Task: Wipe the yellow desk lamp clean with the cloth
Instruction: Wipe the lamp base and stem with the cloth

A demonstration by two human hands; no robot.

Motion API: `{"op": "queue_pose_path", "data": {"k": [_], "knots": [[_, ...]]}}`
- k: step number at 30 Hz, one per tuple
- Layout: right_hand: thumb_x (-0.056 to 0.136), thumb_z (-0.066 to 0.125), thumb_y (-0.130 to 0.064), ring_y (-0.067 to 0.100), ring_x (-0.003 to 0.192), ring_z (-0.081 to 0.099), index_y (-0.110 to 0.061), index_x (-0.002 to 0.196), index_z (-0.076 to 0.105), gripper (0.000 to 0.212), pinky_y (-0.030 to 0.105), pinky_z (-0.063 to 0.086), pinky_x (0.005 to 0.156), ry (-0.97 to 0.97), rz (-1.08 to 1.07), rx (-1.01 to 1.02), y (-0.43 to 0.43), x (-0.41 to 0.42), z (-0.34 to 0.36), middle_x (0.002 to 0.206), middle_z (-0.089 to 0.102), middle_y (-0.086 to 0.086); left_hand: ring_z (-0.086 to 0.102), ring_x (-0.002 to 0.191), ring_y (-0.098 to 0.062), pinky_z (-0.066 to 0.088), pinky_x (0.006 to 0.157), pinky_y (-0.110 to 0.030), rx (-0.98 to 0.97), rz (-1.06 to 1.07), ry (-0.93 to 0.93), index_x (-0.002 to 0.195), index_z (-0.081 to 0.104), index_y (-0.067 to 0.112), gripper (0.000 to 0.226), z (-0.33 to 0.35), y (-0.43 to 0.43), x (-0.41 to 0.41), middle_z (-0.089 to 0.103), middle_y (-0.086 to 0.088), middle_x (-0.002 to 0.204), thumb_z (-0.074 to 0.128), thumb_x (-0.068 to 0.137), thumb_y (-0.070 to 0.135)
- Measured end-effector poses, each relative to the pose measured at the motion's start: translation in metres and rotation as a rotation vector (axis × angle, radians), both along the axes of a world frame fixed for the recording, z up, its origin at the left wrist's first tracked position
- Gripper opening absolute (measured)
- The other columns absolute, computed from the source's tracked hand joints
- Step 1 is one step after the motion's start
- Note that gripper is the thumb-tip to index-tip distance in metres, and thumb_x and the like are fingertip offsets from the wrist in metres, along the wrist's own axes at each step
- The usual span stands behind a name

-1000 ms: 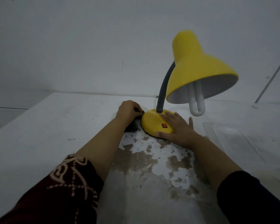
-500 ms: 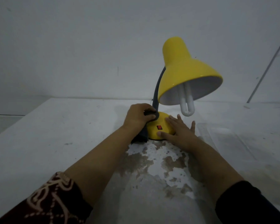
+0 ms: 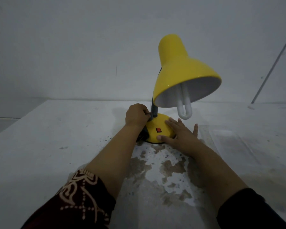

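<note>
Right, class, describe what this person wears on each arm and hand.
The left sleeve is dark red with cream curls and dotted lines. The right sleeve is plain black. The left hand and right hand are bare: no gloves, rings or watch show.

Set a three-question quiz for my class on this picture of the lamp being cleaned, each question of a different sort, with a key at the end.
1. True or false: the right hand lies flat on the lamp base, its fingers straight.
2. Which hand grips the dark cloth? A) the left hand B) the right hand C) neither
3. Fill in the missing word: the switch on the lamp base is coloured ____.

Key: 1 true; 2 A; 3 red.
</note>
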State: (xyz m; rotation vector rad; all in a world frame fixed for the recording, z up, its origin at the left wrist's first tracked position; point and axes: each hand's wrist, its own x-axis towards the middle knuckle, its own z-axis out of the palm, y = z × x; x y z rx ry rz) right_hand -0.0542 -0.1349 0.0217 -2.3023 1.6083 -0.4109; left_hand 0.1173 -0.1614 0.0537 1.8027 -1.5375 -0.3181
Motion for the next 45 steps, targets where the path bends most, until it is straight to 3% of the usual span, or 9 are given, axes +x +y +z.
{"op": "queue_pose_path", "data": {"k": [14, 21, 26, 33, 36, 38, 40, 42, 45], "knots": [[0.082, 0.043, -0.07, 0.015, 0.15, -0.003, -0.031, 0.15, 0.016, 0.083, 0.059, -0.022, 0.11, 0.036, 0.002, 0.001, 0.0, 0.0, 0.002, 0.161, 0.009, -0.01, 0.064, 0.098, -0.03, 0.047, 0.074, -0.031, 0.102, 0.117, -0.043, 0.097, 0.068, -0.001, 0.025, -0.006, -0.031, 0.028, 0.069, -0.017, 0.105, 0.064, 0.083, 0.019], [0.082, 0.043, -0.07, 0.015, 0.15, -0.004, -0.031, 0.15, 0.015, 0.083, 0.06, -0.021, 0.109, 0.011, 0.011, 0.019, 0.002, 0.0, 0.002, 0.161, 0.007, -0.01, 0.064, 0.102, -0.025, 0.041, 0.079, -0.016, -0.139, -0.043, 0.147, 0.099, 0.072, 0.005, 0.02, 0.012, 0.004, 0.032, 0.072, -0.014, 0.106, 0.063, 0.083, 0.015], [0.083, 0.042, -0.069, 0.016, 0.15, -0.007, -0.032, 0.15, 0.013, 0.082, 0.062, -0.019, 0.11, 0.019, 0.01, 0.02, 0.002, 0.0, 0.002, 0.162, 0.004, -0.011, 0.052, 0.118, -0.03, 0.043, 0.101, -0.039, 0.052, -0.153, -0.087, 0.122, 0.06, 0.016, 0.032, -0.014, 0.02, 0.01, 0.057, -0.01, 0.129, 0.054, 0.091, 0.02], [0.083, 0.041, -0.069, 0.016, 0.149, -0.008, -0.033, 0.151, 0.012, 0.082, 0.062, -0.02, 0.109, 0.024, 0.013, 0.031, 0.001, 0.0, 0.001, 0.162, 0.003, -0.011, 0.06, 0.107, -0.033, 0.045, 0.091, -0.035, 0.108, -0.083, 0.069, 0.106, 0.069, 0.004, 0.028, -0.007, -0.006, 0.019, 0.069, -0.018, 0.111, 0.057, 0.089, 0.022], [0.083, 0.04, -0.07, 0.016, 0.149, -0.009, -0.034, 0.15, 0.011, 0.082, 0.062, -0.021, 0.109, 0.026, 0.01, 0.032, 0.0, 0.0, 0.001, 0.162, 0.003, -0.011, 0.061, 0.09, -0.033, 0.045, 0.072, -0.033, 0.147, -0.043, 0.064, 0.082, 0.069, -0.005, 0.031, 0.003, -0.018, 0.024, 0.067, -0.024, 0.086, 0.057, 0.089, 0.023], [0.082, 0.04, -0.07, 0.017, 0.149, -0.009, -0.034, 0.15, 0.011, 0.082, 0.063, -0.021, 0.108, 0.024, 0.008, 0.031, -0.001, 0.0, 0.0, 0.161, 0.003, -0.012, 0.057, 0.085, -0.028, 0.042, 0.063, -0.028, 0.075, -0.085, 0.127, 0.091, 0.068, -0.006, 0.024, 0.012, -0.02, 0.02, 0.066, -0.021, 0.091, 0.055, 0.09, 0.014], [0.082, 0.041, -0.07, 0.017, 0.149, -0.009, -0.034, 0.15, 0.011, 0.083, 0.063, -0.021, 0.108, 0.024, 0.005, 0.034, -0.002, 0.0, -0.001, 0.161, 0.003, -0.012, 0.058, 0.094, -0.028, 0.046, 0.071, -0.03, 0.066, -0.185, 0.167, 0.104, 0.066, 0.001, 0.022, 0.013, -0.02, 0.013, 0.066, -0.016, 0.104, 0.054, 0.09, 0.013], [0.081, 0.04, -0.071, 0.017, 0.149, -0.009, -0.034, 0.15, 0.011, 0.084, 0.063, -0.021, 0.108, 0.031, 0.0, 0.034, -0.002, 0.0, -0.001, 0.161, 0.003, -0.012, 0.059, 0.099, -0.034, 0.049, 0.087, -0.043, 0.116, -0.232, 0.143, 0.102, 0.067, 0.003, 0.023, 0.006, -0.023, 0.011, 0.067, -0.019, 0.108, 0.052, 0.089, 0.015], [0.081, 0.04, -0.072, 0.016, 0.149, -0.009, -0.034, 0.15, 0.011, 0.084, 0.063, -0.021, 0.108, 0.046, -0.003, 0.026, -0.003, 0.0, -0.001, 0.161, 0.004, -0.012, 0.059, 0.09, -0.032, 0.049, 0.083, -0.042, 0.155, -0.196, 0.13, 0.088, 0.065, 0.001, 0.024, 0.0, -0.026, 0.015, 0.065, -0.02, 0.095, 0.051, 0.09, 0.02]]}}
